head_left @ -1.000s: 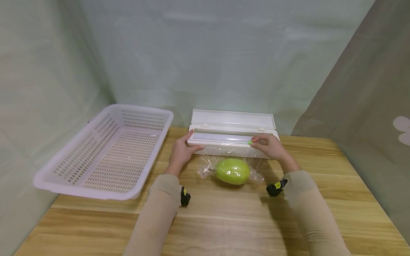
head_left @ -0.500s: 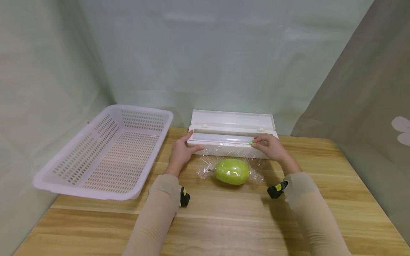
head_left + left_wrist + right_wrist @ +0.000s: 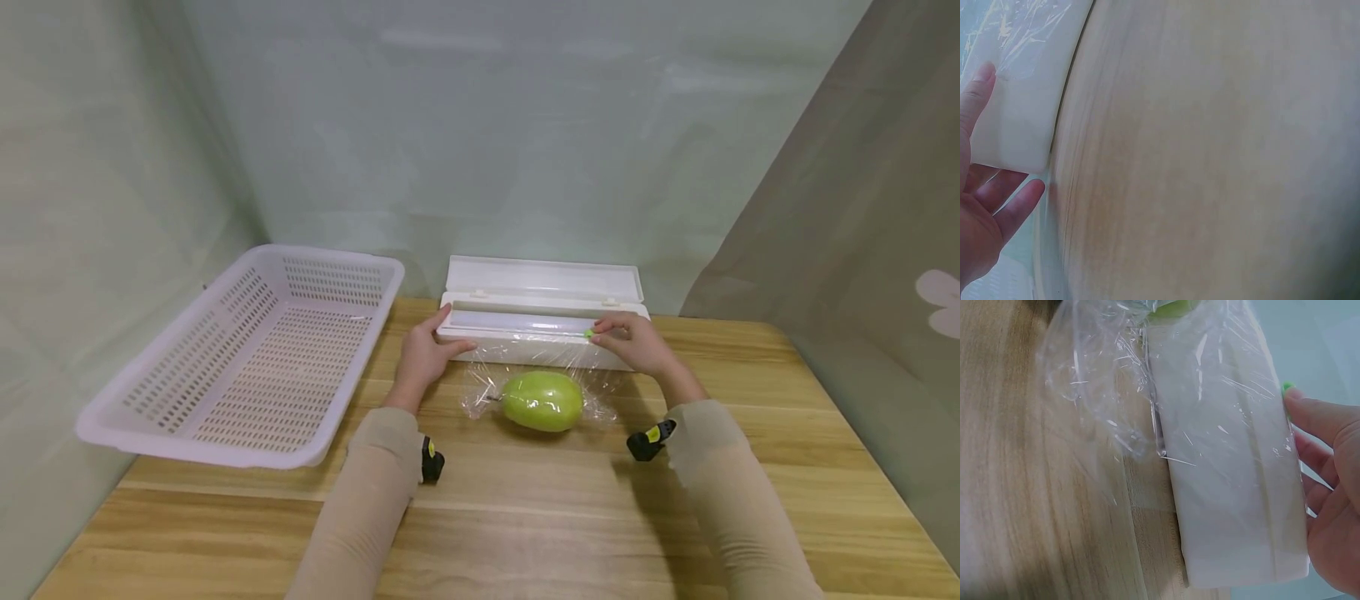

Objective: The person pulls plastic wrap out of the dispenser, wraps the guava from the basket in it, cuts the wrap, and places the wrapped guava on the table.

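A white cling film dispenser (image 3: 536,350) stands at the back of the table, its lid (image 3: 543,278) raised. My left hand (image 3: 424,360) holds its left end, thumb on the front face, as the left wrist view also shows. With thumb and fingertips, my right hand (image 3: 636,343) pinches a small green slider (image 3: 588,333) on the front rim, toward the right end. Clear cling film (image 3: 480,393) runs from the dispenser down over a green oval fruit (image 3: 542,402), which lies on its side just in front. The film's edges are crumpled at both ends of the fruit.
A large white perforated basket (image 3: 352,400) stands on the left of the wooden table (image 3: 525,517). Grey-green sheeting (image 3: 465,150) hangs behind and at the sides, close to the raised lid.
My right hand and the green slider have shifted very slightly to the right along the rim. My left hand, the dispenser and the fruit look unchanged.
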`<state>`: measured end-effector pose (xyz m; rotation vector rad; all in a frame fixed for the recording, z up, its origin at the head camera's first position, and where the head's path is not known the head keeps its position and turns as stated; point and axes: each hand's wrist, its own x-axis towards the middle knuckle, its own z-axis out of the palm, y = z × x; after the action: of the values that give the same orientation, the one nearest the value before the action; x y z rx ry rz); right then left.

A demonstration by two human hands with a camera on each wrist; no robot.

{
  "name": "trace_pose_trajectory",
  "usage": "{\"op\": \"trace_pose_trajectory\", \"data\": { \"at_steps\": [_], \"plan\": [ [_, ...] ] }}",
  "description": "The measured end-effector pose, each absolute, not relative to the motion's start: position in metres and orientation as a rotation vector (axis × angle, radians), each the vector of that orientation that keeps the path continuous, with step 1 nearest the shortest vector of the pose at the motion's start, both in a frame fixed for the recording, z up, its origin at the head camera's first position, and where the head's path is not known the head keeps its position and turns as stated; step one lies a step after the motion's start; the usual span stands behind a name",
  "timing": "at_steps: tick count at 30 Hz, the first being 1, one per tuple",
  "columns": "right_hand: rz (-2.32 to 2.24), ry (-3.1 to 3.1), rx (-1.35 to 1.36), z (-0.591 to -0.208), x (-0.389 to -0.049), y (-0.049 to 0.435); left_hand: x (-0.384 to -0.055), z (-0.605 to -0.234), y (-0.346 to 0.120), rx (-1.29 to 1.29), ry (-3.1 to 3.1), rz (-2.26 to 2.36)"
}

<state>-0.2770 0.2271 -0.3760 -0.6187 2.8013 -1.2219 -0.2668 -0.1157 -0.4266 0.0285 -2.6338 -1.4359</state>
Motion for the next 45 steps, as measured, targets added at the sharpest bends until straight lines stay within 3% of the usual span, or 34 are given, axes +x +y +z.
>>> {"op": "trace_pose_trajectory", "data": {
  "at_steps": [45],
  "plan": [
    [-1.344,2.705,-0.567,-0.382,-0.280,0.239,-0.267,-0.426,-0.116,0.041,-2.645,-1.426]
  ]
}}
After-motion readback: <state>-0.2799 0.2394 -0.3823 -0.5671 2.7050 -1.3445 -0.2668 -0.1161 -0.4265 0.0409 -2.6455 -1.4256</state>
